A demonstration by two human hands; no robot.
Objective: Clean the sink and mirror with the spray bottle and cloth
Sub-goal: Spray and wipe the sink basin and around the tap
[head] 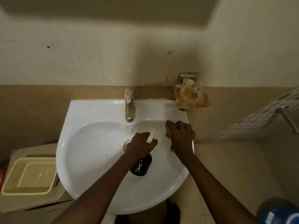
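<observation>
Tap: dull steel single-lever tap [129,107], upright, beyond the hands.
Drain: round metal drain ring [127,143], just left of the left hand, partly hidden.
Soap holder: metal wall-mounted soap holder [186,81], beyond the right hand.
Wrapper: crumpled brownish plastic wrapper [192,97], sitting in the soap holder.
Tub: cream rectangular plastic tub [30,175], well left of both hands, lower down.
Rail: steel rail [288,118] on white lattice, far right of the right hand.
Container: blue container [278,212], blurred, near-right corner.

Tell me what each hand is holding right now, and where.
Left hand grips the spray bottle at its neck, by the trigger. Right hand holds the bunched cloth against the sink rim.
</observation>
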